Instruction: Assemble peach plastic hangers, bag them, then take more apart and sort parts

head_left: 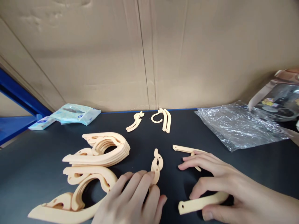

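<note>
Pale bar inside right hand, gripped, curved piece against left hand — that hold unclear

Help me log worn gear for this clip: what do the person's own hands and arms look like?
The left hand is ungloved, no rings showing; its wrist is out of frame. The right hand is likewise bare, its visible wrist and forearm without watch or sleeve.

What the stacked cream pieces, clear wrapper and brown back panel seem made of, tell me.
Stacked cream pieces: probably satin plastic, being smooth and evenly coloured.
Clear wrapper: glossy plastic film, by crinkles and glints.
Brown back panel: likely matte cardboard, from its creases.
</note>
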Motion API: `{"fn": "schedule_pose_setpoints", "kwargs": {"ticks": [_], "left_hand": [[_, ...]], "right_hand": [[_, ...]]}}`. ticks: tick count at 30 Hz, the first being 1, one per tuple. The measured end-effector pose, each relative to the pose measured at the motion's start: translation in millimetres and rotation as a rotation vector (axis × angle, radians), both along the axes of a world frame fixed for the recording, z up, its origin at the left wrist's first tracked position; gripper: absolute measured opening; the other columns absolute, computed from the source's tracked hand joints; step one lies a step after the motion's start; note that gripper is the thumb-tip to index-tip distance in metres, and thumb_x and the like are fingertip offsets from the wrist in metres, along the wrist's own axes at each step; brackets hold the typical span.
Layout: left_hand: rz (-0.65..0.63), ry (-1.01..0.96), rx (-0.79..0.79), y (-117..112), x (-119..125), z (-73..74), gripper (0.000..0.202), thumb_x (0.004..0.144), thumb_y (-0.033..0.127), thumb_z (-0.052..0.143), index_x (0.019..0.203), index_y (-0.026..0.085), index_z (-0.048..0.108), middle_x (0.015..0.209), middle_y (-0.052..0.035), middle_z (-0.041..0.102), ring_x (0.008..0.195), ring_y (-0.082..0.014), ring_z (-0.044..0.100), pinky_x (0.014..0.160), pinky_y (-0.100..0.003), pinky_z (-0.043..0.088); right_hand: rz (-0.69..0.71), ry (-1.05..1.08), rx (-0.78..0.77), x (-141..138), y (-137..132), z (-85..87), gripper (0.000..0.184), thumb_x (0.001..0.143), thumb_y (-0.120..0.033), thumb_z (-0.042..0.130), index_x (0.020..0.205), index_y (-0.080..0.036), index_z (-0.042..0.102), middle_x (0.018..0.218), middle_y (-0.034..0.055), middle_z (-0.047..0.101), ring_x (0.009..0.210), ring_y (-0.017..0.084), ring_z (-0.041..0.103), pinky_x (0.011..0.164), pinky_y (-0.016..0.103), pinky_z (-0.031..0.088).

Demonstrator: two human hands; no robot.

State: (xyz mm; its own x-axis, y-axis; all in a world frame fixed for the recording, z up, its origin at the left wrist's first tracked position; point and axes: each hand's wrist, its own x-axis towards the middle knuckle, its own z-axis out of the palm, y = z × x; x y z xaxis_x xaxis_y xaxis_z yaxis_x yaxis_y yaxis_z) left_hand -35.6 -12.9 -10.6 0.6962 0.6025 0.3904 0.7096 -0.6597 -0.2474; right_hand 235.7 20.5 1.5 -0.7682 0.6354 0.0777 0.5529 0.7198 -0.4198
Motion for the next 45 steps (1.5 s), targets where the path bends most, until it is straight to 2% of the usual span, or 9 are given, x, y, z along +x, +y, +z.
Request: {"fn": "schedule_pose_setpoints", "kwargs": {"ticks": [8,13,17,20,24,30,35,38,45], "left_hand": [[0.072,-0.102,-0.115,-9,15,11.6,0.02,0.091,0.006,0.037,0.097,0.019,0.05,0.075,-0.0008,0.061,0.064,-0.0195,0.06,0.055,-0.031,0.046],[0.05,-0.278,-0.071,-12,20,17.4,0.018,0.092,0.009,0.038,0.106,0.019,0.046,0.09,-0.0039,0.062,0.078,-0.0195,0.063,0.066,-0.031,0.052],[0.023,-0.425,-0.341,-19,21,23.4,0.028,0.092,0.009,0.037,0.115,0.022,0.045,0.094,-0.0007,0.054,0.071,-0.012,0.061,0.061,-0.023,0.049],[-0.027,-0.502,-0.6,-24,23,26.5,0.024,0.094,0.01,0.031,0.108,0.023,0.046,0.097,-0.0003,0.052,0.062,-0.008,0.056,0.055,-0.021,0.046],[0.026,-0.555,-0.748,-25,24,27.2,0.017,0.099,0.017,0.024,0.106,0.023,0.038,0.078,0.0032,0.055,0.06,-0.0115,0.056,0.058,-0.024,0.045],[0.023,-0.508,-0.694,-24,27,30.1,0.014,0.099,0.022,0.034,0.109,0.022,0.043,0.096,-0.0029,0.06,0.076,-0.0149,0.06,0.066,-0.027,0.048],[-0.038,-0.277,-0.512,-26,29,30.7,0.023,0.099,0.025,0.036,0.079,0.02,0.048,0.079,-0.0014,0.056,0.074,-0.0196,0.054,0.061,-0.029,0.04],[-0.031,-0.263,-0.56,-26,29,25.8,0.024,0.099,0.021,0.03,0.081,0.02,0.044,0.078,-0.0005,0.055,0.066,-0.0172,0.053,0.056,-0.028,0.036],[0.013,-0.317,-0.721,-26,28,18.5,0.023,0.099,0.036,0.037,0.084,0.021,0.046,0.076,0.0014,0.059,0.059,-0.015,0.057,0.051,-0.025,0.033]], "right_hand": [[0.002,0.134,-0.292,5,2,9.4,0.02,0.079,-0.047,0.07,0.094,-0.034,0.073,0.142,0.0002,0.049,0.143,0.028,0.026,0.111,0.052,0.033],[0.051,0.192,-0.316,7,4,12.4,0.019,0.079,-0.042,0.072,0.094,-0.031,0.074,0.137,0.0028,0.053,0.141,0.029,0.03,0.111,0.054,0.029],[0.083,0.205,-0.33,8,4,12.2,0.02,0.08,-0.042,0.071,0.096,-0.03,0.074,0.135,0.0023,0.055,0.142,0.027,0.028,0.112,0.053,0.028],[0.075,0.204,-0.312,6,2,11.8,0.02,0.079,-0.043,0.072,0.095,-0.03,0.074,0.134,0.0022,0.056,0.142,0.026,0.027,0.111,0.052,0.029],[0.085,0.207,-0.302,3,1,12.8,0.018,0.08,-0.041,0.072,0.094,-0.029,0.074,0.133,0.0022,0.057,0.142,0.026,0.029,0.111,0.052,0.029],[0.093,0.243,-0.347,5,4,13.6,0.019,0.078,-0.038,0.074,0.095,-0.029,0.074,0.132,0.0014,0.058,0.141,0.024,0.031,0.113,0.05,0.027],[0.079,0.288,-0.379,5,5,12.2,0.019,0.077,-0.037,0.075,0.094,-0.029,0.075,0.131,0.0011,0.059,0.138,0.024,0.035,0.114,0.05,0.026],[0.087,0.329,-0.43,4,6,10.7,0.019,0.077,-0.036,0.075,0.095,-0.029,0.076,0.131,0.0014,0.059,0.138,0.024,0.035,0.114,0.048,0.024],[0.074,0.397,-0.487,-2,1,9.1,0.021,0.075,-0.034,0.078,0.096,-0.03,0.077,0.127,0.0012,0.063,0.136,0.024,0.037,0.115,0.046,0.021]]}}
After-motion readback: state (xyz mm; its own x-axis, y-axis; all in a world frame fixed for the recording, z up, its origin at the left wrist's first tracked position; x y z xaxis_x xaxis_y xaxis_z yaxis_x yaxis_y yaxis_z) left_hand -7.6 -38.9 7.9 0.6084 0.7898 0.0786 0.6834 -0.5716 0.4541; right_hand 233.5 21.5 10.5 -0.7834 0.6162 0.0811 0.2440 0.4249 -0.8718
